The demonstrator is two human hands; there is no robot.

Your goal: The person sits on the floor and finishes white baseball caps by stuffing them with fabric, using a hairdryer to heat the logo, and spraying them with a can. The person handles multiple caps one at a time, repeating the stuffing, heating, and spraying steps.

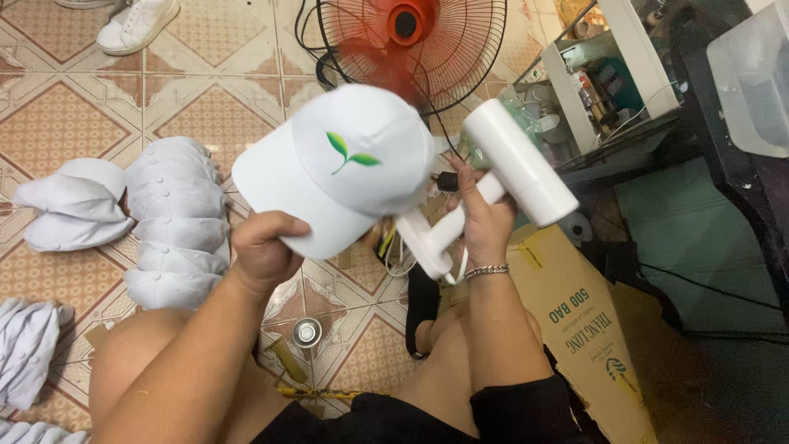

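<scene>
My left hand point(265, 247) grips the brim of a white cap point(345, 168) with a small green leaf mark on its front, held up at chest height. My right hand point(485, 218) is closed around the handle of a white hair-dryer-shaped tool point(514, 164), its round barrel pointing up and left, close to the cap's right side. A silver bracelet sits on my right wrist. A cord hangs from the tool's handle base.
A stack of white caps point(177, 222) lies on the tiled floor at left, with more caps point(74, 205) beside it. A red floor fan point(411, 41) spins ahead. A cardboard box point(588, 329), a spray can point(307, 332), white shelving point(592, 74) and someone's white shoe point(140, 25) are around.
</scene>
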